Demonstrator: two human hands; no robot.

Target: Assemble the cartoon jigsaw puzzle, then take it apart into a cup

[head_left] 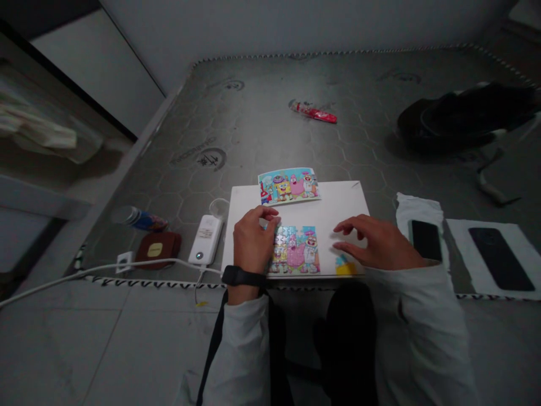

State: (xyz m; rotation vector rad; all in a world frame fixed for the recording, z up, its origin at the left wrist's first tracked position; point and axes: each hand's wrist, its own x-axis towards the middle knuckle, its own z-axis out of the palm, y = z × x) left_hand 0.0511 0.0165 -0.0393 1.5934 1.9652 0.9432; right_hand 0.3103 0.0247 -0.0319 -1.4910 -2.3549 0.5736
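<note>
A glossy, multicoloured cartoon jigsaw (296, 254) lies on a flat white rectangular board (338, 203), its visible part joined save a top-edge notch left to fill, the left hand (253, 238) alongside, grip indeterminable, the right hand (372, 239) empty, fingers parted.

Noted jigsaw (301, 252) between left hand (255, 237) and right hand (374, 239), on board (333, 197), with picture card (289, 186) beyond both, loose pieces (345, 267) nearside of right hand, power bank (207, 238) left of left hand, phone (425, 239) right of right.
</note>
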